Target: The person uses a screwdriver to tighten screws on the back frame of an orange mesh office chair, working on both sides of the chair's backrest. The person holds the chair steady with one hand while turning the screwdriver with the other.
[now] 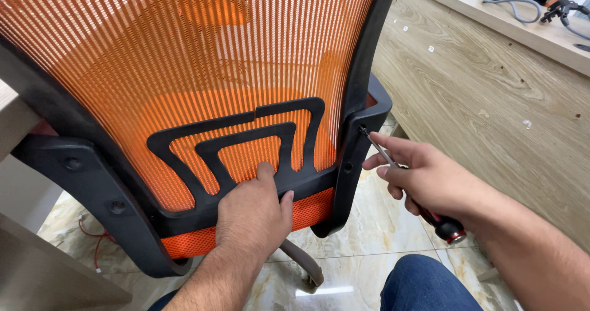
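Head view. The left hand (255, 216) lies flat, fingers together, on the black plastic lumbar brace (246, 145) at the lower back of an orange mesh chair (184, 53), gripping nothing. The right hand (430, 179) is closed around a screwdriver (409, 185) with a black and red handle; its tip sits in a screw hole (362, 128) on the right side of the chair frame (356, 157). A wooden desk (491, 83) stands beside the chair, with cables (522, 7) near its far edge. A blue-jeaned knee (424, 283) shows above the marble floor (362, 237).
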